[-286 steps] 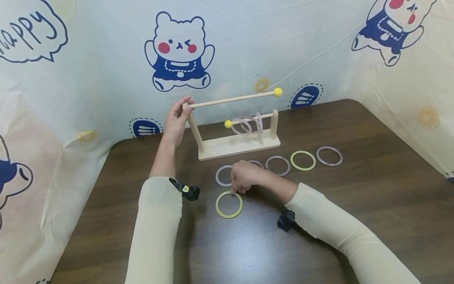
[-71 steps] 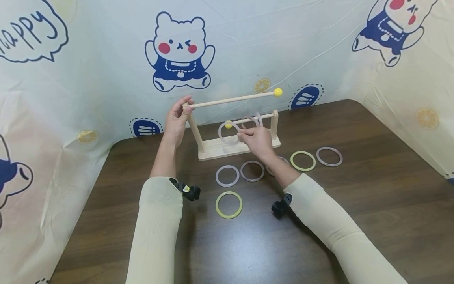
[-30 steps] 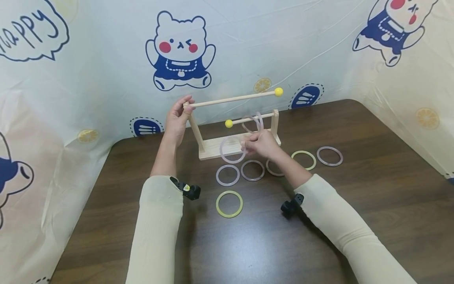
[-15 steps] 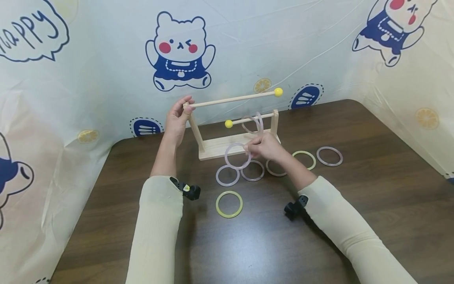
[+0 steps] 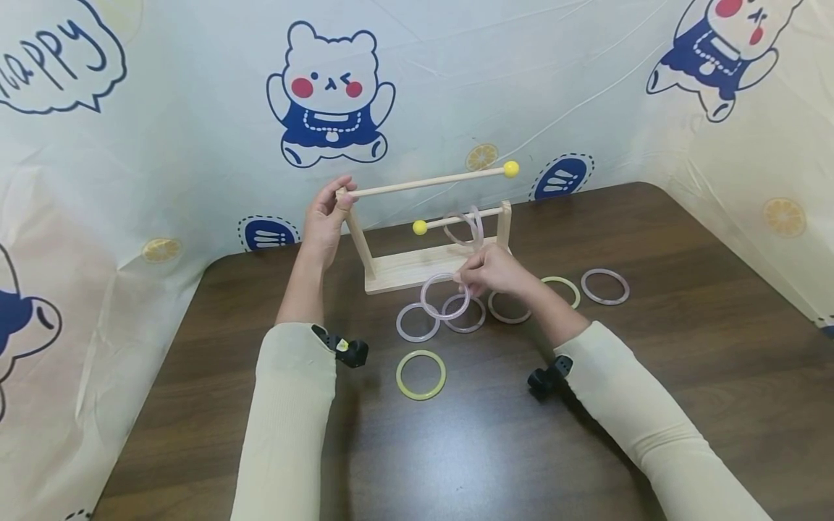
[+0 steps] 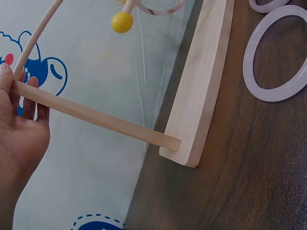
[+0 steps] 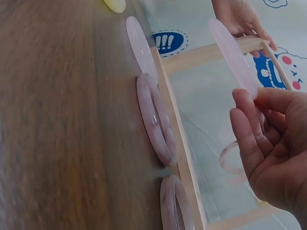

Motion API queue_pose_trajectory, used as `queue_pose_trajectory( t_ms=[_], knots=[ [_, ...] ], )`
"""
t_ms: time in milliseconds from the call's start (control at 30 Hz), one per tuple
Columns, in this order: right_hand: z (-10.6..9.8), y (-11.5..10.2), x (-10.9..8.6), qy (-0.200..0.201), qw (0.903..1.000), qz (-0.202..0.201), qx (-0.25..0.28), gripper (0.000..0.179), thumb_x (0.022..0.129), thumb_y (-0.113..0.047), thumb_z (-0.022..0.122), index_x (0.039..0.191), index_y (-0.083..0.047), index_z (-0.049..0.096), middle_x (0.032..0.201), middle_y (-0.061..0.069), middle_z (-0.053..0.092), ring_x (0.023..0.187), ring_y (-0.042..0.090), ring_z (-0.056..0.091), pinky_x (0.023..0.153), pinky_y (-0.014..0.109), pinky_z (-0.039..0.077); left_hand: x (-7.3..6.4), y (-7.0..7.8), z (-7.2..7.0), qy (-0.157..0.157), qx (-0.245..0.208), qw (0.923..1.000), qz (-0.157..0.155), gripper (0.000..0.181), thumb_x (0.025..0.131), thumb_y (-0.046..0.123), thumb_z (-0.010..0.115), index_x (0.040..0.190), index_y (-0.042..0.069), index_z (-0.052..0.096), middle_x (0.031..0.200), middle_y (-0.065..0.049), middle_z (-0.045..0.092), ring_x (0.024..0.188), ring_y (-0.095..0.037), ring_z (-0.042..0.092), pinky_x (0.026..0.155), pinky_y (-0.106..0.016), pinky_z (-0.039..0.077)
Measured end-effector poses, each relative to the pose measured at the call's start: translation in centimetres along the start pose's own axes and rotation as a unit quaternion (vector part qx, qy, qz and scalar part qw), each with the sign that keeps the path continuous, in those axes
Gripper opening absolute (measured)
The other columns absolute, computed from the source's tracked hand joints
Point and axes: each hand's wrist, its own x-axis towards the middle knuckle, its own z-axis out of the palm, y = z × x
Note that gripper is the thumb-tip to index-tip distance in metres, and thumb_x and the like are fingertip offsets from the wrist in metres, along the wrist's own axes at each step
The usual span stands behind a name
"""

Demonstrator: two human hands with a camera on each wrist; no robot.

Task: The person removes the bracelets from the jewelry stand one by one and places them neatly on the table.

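Observation:
A wooden bangle stand [image 5: 417, 269] stands at the table's back, with a long upper rod [image 5: 423, 184] and a short lower rod [image 5: 436, 222], each tipped by a yellow ball. My left hand [image 5: 322, 217] grips the top of its left post, thumb in front. Between thumb and fingers, my right hand [image 5: 498, 271] pinches a pale lavender bangle [image 5: 423, 295] by its edge. In the head view this bangle overlaps two lavender bangles in front of the base; the right wrist view shows it raised above the table [image 7: 57, 120]. Two pale bangles [image 5: 478, 226] hang on the lower rod.
Lavender bangles [image 5: 399, 323] lie in a row before the stand, with another lavender one [image 5: 606, 302] at the right end. A yellow-green bangle [image 5: 421, 397] lies nearer me; a second [image 5: 578, 293] is partly behind my right forearm. A printed cloth [image 5: 195, 145] hangs behind the table.
My right hand moved from the table to the lower rod, drew a lavender bangle off past the yellow ball, then brought it down and toward me. The left hand has kept its hold.

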Motion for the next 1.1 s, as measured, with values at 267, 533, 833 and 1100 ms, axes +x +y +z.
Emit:
queue_pose_trajectory(
  t_ms=[267,533,833,1100],
  knots=[
    [-0.7,0.1,-0.1,-0.045,0.9987,0.014,-0.021,0.019,0.084,-0.005,0.058,0.080,0.011,0.068,0.064,0.008,0.065,0.053,0.013,0.058,0.056,0.033,0.055,0.0,-0.1,0.0,0.003,-0.003,1.0000,0.000,0.039,0.091,0.015,0.057,0.129,0.006,0.052,0.118,-0.004,0.057,0.109,-0.019,0.052,0.102,-0.033,0.034],
    [-1.1,0.2,-0.4,-0.103,0.9943,0.013,-0.026,0.019,0.084,-0.003,0.058,0.079,0.013,0.066,0.062,0.008,0.063,0.051,0.013,0.058,0.054,0.031,0.054,0.0,-0.1,0.0,0.004,-0.001,1.0000,-0.002,0.036,0.091,0.017,0.057,0.127,0.011,0.056,0.118,-0.002,0.057,0.109,-0.018,0.052,0.102,-0.032,0.034],
    [-1.0,0.5,-0.8,-0.170,0.9839,0.032,-0.044,0.020,0.083,-0.005,0.060,0.078,0.013,0.066,0.062,0.008,0.064,0.051,0.014,0.059,0.054,0.030,0.054,0.0,-0.1,0.0,0.000,0.002,1.0000,0.005,0.035,0.092,0.016,0.057,0.127,0.012,0.056,0.117,-0.002,0.057,0.109,-0.018,0.052,0.102,-0.032,0.034],
    [-1.0,0.6,-1.0,-0.220,0.9725,0.041,-0.065,0.017,0.082,-0.006,0.061,0.079,0.008,0.070,0.062,0.008,0.065,0.048,0.011,0.057,0.050,0.027,0.052,0.0,-0.1,0.0,0.001,0.007,1.0000,0.007,0.036,0.091,0.017,0.057,0.127,0.012,0.056,0.120,-0.005,0.056,0.109,-0.018,0.051,0.102,-0.032,0.034]
  ],
)
